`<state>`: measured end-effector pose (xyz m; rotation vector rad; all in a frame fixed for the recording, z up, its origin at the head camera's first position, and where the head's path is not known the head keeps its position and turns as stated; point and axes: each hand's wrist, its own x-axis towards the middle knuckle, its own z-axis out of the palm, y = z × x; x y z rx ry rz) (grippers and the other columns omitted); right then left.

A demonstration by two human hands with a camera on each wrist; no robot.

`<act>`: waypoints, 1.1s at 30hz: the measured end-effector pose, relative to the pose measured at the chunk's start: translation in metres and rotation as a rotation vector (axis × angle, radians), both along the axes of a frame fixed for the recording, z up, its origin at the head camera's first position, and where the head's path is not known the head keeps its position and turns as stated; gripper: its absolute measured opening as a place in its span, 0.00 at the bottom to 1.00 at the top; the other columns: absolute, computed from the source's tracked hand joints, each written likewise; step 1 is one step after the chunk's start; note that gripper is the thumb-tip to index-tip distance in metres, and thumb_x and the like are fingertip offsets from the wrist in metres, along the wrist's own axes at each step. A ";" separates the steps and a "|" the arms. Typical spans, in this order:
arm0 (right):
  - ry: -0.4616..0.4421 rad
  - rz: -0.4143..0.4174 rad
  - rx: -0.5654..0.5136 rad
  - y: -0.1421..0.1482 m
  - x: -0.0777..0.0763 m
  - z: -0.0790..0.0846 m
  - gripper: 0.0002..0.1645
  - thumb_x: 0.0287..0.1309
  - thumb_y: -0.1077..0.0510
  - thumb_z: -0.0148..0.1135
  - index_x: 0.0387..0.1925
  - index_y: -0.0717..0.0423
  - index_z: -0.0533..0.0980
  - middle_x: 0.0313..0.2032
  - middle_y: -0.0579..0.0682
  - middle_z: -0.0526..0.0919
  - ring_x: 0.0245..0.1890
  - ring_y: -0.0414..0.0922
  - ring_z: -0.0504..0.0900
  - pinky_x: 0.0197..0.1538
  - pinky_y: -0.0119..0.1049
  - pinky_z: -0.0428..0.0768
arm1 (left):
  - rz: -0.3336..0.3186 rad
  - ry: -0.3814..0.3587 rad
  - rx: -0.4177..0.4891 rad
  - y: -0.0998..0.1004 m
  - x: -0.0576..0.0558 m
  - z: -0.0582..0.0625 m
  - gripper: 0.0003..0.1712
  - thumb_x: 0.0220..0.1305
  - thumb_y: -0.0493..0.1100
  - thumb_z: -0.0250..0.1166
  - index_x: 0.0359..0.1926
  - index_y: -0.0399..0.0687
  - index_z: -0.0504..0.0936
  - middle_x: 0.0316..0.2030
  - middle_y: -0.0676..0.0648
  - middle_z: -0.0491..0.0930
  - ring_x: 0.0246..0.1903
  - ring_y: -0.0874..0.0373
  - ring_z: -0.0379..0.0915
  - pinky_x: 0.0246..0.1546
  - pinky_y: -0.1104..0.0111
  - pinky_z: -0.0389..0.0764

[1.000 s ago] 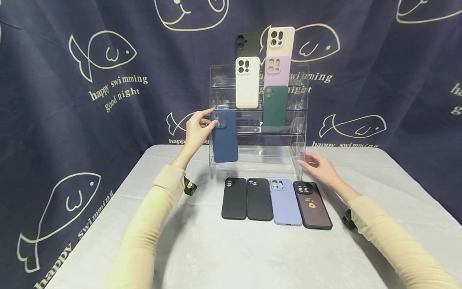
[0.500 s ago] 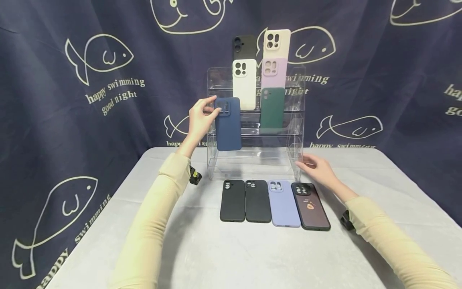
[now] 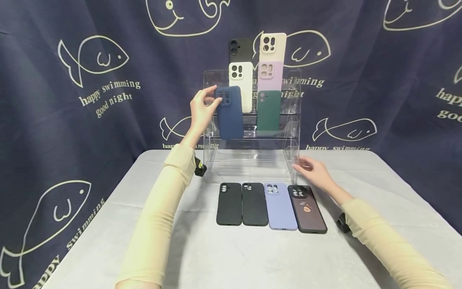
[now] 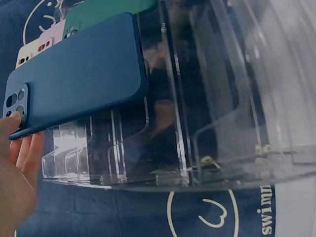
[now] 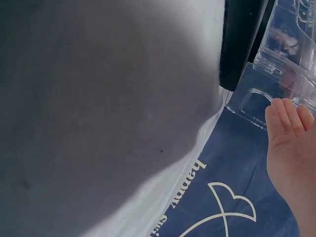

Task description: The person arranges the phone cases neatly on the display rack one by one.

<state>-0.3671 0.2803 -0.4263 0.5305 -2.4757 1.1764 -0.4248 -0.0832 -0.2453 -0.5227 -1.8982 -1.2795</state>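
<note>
Blue case [image 3: 231,120] rises before the rack [image 3: 252,161], left hand [image 3: 202,114] pinching it, right hand [image 3: 315,173] relaxed at the rack's side. Shelving seems underway, next needing careful alignment.

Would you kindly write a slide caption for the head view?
Left hand pinches a blue phone case in front of a clear rack holding five others.

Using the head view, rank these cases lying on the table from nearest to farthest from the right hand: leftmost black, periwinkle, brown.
From the right hand:
1. Brown case: right end of the row, just below the hand.
2. Periwinkle case: second from the right.
3. Leftmost black case: left end of the row.
</note>
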 end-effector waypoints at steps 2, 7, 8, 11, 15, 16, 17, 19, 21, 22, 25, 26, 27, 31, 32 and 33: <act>-0.009 -0.003 -0.006 0.000 -0.001 0.000 0.28 0.60 0.53 0.61 0.55 0.68 0.71 0.50 0.68 0.78 0.48 0.61 0.80 0.51 0.41 0.78 | 0.007 0.000 0.021 0.002 -0.003 0.003 0.23 0.54 0.37 0.69 0.53 0.41 0.79 0.45 0.41 0.79 0.40 0.50 0.80 0.45 0.66 0.83; -0.016 -0.009 -0.011 0.000 -0.001 0.002 0.28 0.60 0.52 0.61 0.55 0.68 0.71 0.50 0.68 0.78 0.49 0.60 0.80 0.51 0.43 0.78 | 0.007 0.016 0.082 0.007 -0.009 0.008 0.23 0.54 0.37 0.70 0.52 0.42 0.79 0.45 0.41 0.79 0.40 0.50 0.80 0.43 0.72 0.83; -0.015 -0.010 -0.011 0.000 -0.001 0.003 0.28 0.60 0.53 0.61 0.55 0.68 0.71 0.50 0.68 0.78 0.48 0.60 0.80 0.51 0.43 0.78 | 0.007 0.023 0.093 0.008 -0.011 0.009 0.22 0.53 0.36 0.70 0.52 0.42 0.80 0.44 0.41 0.79 0.40 0.50 0.80 0.43 0.73 0.83; -0.013 -0.010 -0.014 0.000 0.001 0.003 0.28 0.60 0.53 0.61 0.55 0.69 0.71 0.50 0.68 0.78 0.48 0.61 0.80 0.51 0.44 0.79 | 0.011 0.050 0.113 0.012 -0.016 0.006 0.22 0.54 0.37 0.70 0.52 0.42 0.80 0.44 0.41 0.79 0.39 0.51 0.80 0.42 0.74 0.82; -0.010 -0.009 -0.022 0.000 0.002 0.002 0.27 0.60 0.54 0.62 0.55 0.69 0.71 0.49 0.68 0.79 0.47 0.60 0.81 0.50 0.44 0.79 | 0.024 0.070 0.117 0.017 -0.022 0.000 0.22 0.54 0.38 0.69 0.52 0.42 0.80 0.44 0.41 0.79 0.39 0.53 0.79 0.41 0.75 0.82; -0.009 -0.010 -0.023 -0.001 0.002 0.002 0.27 0.59 0.54 0.62 0.54 0.69 0.72 0.48 0.68 0.79 0.47 0.60 0.81 0.50 0.43 0.79 | 0.022 0.067 0.121 0.018 -0.023 -0.003 0.22 0.54 0.37 0.69 0.52 0.42 0.80 0.44 0.41 0.78 0.40 0.52 0.79 0.42 0.74 0.82; -0.009 -0.010 -0.025 -0.001 0.002 0.001 0.27 0.59 0.54 0.62 0.54 0.69 0.72 0.48 0.68 0.80 0.47 0.60 0.81 0.50 0.43 0.79 | 0.022 0.066 0.124 0.019 -0.024 -0.005 0.22 0.54 0.37 0.69 0.51 0.42 0.80 0.44 0.41 0.78 0.40 0.52 0.79 0.42 0.74 0.83; -0.007 -0.009 -0.021 -0.002 0.002 0.000 0.27 0.60 0.54 0.62 0.54 0.70 0.72 0.47 0.68 0.80 0.47 0.60 0.81 0.50 0.42 0.79 | 0.022 0.059 0.125 0.021 -0.026 -0.009 0.21 0.53 0.36 0.69 0.51 0.42 0.80 0.44 0.41 0.78 0.40 0.51 0.79 0.42 0.73 0.83; -0.012 -0.012 -0.021 -0.003 0.003 -0.001 0.27 0.59 0.54 0.62 0.54 0.69 0.72 0.47 0.68 0.80 0.47 0.59 0.81 0.50 0.41 0.79 | 0.019 0.053 0.128 0.022 -0.028 -0.012 0.22 0.53 0.35 0.69 0.51 0.41 0.80 0.44 0.41 0.79 0.40 0.51 0.79 0.42 0.73 0.83; -0.016 -0.013 -0.023 -0.003 0.003 -0.001 0.27 0.59 0.54 0.62 0.54 0.69 0.72 0.47 0.68 0.80 0.47 0.59 0.81 0.51 0.41 0.79 | 0.019 0.053 0.125 0.023 -0.028 -0.014 0.22 0.53 0.35 0.69 0.51 0.41 0.80 0.43 0.40 0.79 0.40 0.51 0.79 0.41 0.73 0.83; -0.020 -0.015 -0.025 -0.003 0.003 -0.001 0.27 0.59 0.53 0.62 0.54 0.68 0.72 0.48 0.68 0.80 0.47 0.59 0.81 0.51 0.42 0.79 | 0.023 0.050 0.113 0.027 -0.030 -0.017 0.22 0.53 0.36 0.69 0.51 0.41 0.80 0.43 0.40 0.79 0.40 0.50 0.80 0.41 0.74 0.83; -0.024 -0.018 -0.028 -0.003 0.003 -0.001 0.27 0.59 0.53 0.62 0.54 0.68 0.72 0.48 0.67 0.80 0.47 0.59 0.81 0.51 0.42 0.79 | 0.026 0.047 0.107 0.028 -0.031 -0.017 0.22 0.53 0.36 0.69 0.52 0.41 0.80 0.43 0.40 0.80 0.40 0.50 0.80 0.41 0.75 0.82; -0.025 -0.019 -0.027 -0.003 0.003 -0.001 0.27 0.59 0.53 0.62 0.54 0.67 0.72 0.48 0.67 0.80 0.47 0.59 0.81 0.51 0.42 0.79 | 0.031 0.041 0.098 0.030 -0.032 -0.018 0.22 0.53 0.36 0.69 0.52 0.41 0.80 0.43 0.40 0.80 0.40 0.50 0.81 0.42 0.75 0.82; -0.020 -0.026 -0.017 -0.001 0.002 -0.001 0.27 0.59 0.53 0.62 0.54 0.67 0.72 0.47 0.66 0.80 0.47 0.59 0.81 0.51 0.43 0.79 | 0.055 0.005 0.071 0.034 -0.034 -0.018 0.22 0.53 0.37 0.69 0.52 0.42 0.80 0.44 0.40 0.81 0.39 0.49 0.82 0.44 0.75 0.81; -0.020 -0.027 -0.015 -0.001 0.002 0.000 0.27 0.59 0.53 0.62 0.54 0.67 0.72 0.47 0.66 0.80 0.47 0.59 0.81 0.51 0.42 0.79 | 0.056 -0.006 0.067 0.034 -0.034 -0.019 0.22 0.54 0.37 0.69 0.52 0.42 0.80 0.45 0.41 0.81 0.39 0.50 0.82 0.44 0.74 0.81; -0.017 -0.030 -0.015 -0.001 0.002 0.000 0.27 0.59 0.53 0.62 0.54 0.67 0.72 0.47 0.67 0.80 0.47 0.59 0.81 0.51 0.42 0.79 | 0.057 -0.015 0.062 0.035 -0.034 -0.019 0.22 0.54 0.38 0.69 0.52 0.42 0.80 0.45 0.41 0.81 0.40 0.50 0.83 0.44 0.74 0.81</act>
